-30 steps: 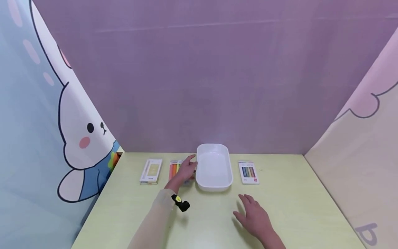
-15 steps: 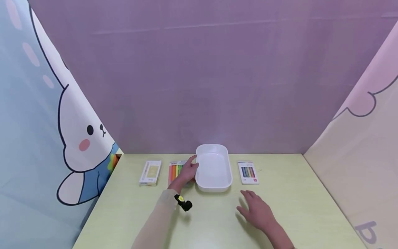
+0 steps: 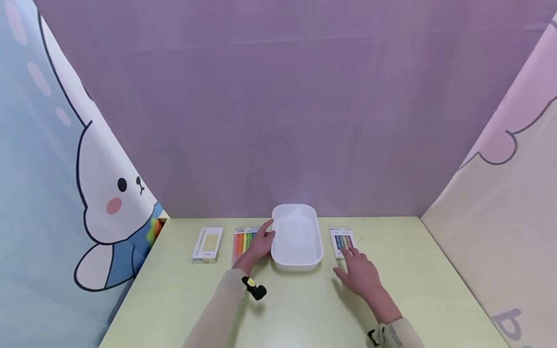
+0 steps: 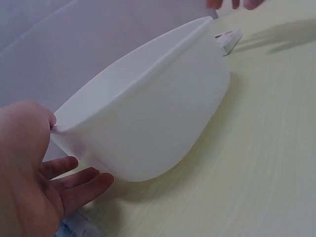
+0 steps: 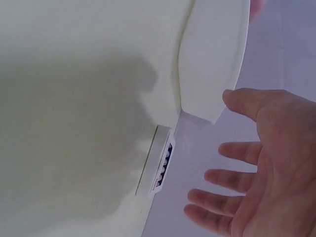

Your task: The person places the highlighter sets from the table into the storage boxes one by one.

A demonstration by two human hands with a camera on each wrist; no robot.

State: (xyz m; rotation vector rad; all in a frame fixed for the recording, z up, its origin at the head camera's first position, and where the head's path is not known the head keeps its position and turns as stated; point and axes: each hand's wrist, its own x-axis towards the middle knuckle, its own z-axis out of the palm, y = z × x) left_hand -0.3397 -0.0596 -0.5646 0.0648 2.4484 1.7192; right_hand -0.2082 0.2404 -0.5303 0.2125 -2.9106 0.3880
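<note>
Left hand holds white tray, long axis toward purple backdrop.

The pale yellow-green worktop carries a white tub. Left of it lie a multicoloured pack and a white box; right, a slim box.

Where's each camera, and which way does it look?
Head: on the head, facing forward and down at the table; left hand, right hand and sleeves show.
Left wrist: faces the white tub; left hand and right fingertips show.
Right wrist: faces tub and box of colored sticks; right hand shows.
Wrist views share tub and box.
</note>
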